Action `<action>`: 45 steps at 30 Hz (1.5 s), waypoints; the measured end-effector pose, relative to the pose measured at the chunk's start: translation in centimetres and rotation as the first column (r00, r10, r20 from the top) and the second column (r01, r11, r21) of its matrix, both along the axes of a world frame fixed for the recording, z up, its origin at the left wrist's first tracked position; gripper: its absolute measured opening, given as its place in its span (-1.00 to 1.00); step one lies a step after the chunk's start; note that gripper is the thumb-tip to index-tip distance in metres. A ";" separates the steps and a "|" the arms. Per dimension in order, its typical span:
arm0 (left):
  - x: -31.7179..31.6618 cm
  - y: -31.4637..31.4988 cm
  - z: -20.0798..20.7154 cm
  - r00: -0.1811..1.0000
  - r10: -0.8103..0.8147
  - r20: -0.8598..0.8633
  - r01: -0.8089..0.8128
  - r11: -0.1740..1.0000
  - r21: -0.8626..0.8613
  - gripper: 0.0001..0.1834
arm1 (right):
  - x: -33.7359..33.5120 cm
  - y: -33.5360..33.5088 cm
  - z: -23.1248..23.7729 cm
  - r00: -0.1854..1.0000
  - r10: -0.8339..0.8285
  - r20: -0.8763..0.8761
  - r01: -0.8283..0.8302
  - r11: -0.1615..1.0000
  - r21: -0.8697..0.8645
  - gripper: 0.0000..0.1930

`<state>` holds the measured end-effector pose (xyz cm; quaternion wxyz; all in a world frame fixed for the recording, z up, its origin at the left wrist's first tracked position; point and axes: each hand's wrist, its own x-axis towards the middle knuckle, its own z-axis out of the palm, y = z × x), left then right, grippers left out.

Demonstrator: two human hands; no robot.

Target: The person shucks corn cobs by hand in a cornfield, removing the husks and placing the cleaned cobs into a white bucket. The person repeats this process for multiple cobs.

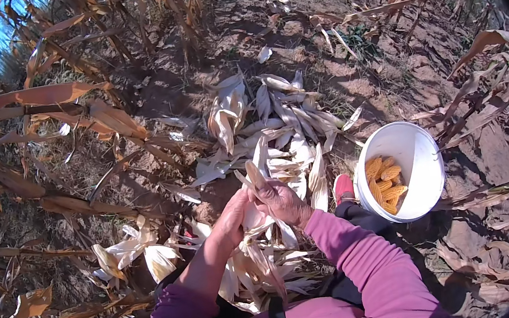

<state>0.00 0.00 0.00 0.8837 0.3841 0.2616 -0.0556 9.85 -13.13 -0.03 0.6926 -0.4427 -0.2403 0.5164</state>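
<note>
Both my hands are closed on one ear of corn (255, 173), its pale, dry husk poking up past the fingers. My left hand (234, 214) grips it from the left side, with the fingertips partly hidden. From the right, my right hand (279, 203) wraps round it, thumb up near the tip. Loose husk leaves hang under the hands. Just beyond lies a pile of pale husks and husk-covered ears (284, 114); more husks (252, 269) lie between my legs.
A white bucket (427, 165) with several bare orange-yellow cobs (386, 181) stands to my right, beside my red shoe (343, 187). Dry corn stalks (17, 176) lean in from the left. More stalks and dry leaves (483, 49) edge the right, over bare soil.
</note>
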 end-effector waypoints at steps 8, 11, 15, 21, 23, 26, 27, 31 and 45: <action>2.1 2.3 2.1 0.901 0.388 0.195 -0.433 0.770 0.469 -0.65 | -2.4 0.1 1.8 0.834 0.047 0.550 -0.064 0.998 0.011 -0.34; 1.9 3.1 1.4 0.868 0.421 0.263 -0.494 0.686 0.533 -0.66 | -3.7 0.6 0.9 0.754 0.192 0.628 -0.191 0.979 -0.071 -0.34; 1.9 3.2 3.0 0.817 0.417 0.398 -0.573 0.662 0.483 -0.66 | -2.5 0.5 1.2 0.826 0.331 0.456 -0.301 0.943 -0.139 -0.30; 1.9 1.1 4.4 0.958 -0.023 0.286 -0.162 0.778 0.607 -0.53 | 4.0 -1.0 1.6 0.960 -0.280 0.006 0.279 0.957 0.086 -0.33; 1.8 0.0 4.0 0.968 -0.146 0.205 0.004 0.824 0.566 -0.49 | 4.4 -2.0 0.9 0.936 -0.338 0.095 0.336 0.941 0.040 -0.22; 2.2 -0.9 3.7 0.944 -0.289 0.159 0.152 0.809 0.568 -0.60 | 4.7 -2.6 1.3 0.948 -0.291 0.129 0.275 0.953 0.128 -0.31; 2.3 -0.9 3.6 0.943 -0.307 0.126 0.186 0.802 0.567 -0.63 | 4.9 -2.8 0.5 0.959 -0.264 0.102 0.252 0.961 0.114 -0.33; 2.6 -1.1 3.9 0.945 -0.288 0.154 0.163 0.824 0.542 -0.63 | 5.4 -3.1 -1.1 0.950 -0.313 0.013 0.311 0.947 0.088 -0.42; 3.1 -2.7 1.6 0.985 -0.114 0.133 0.069 0.949 0.307 -0.58 | 3.3 -2.3 -2.8 0.849 -0.490 -0.196 0.503 0.864 0.022 -0.68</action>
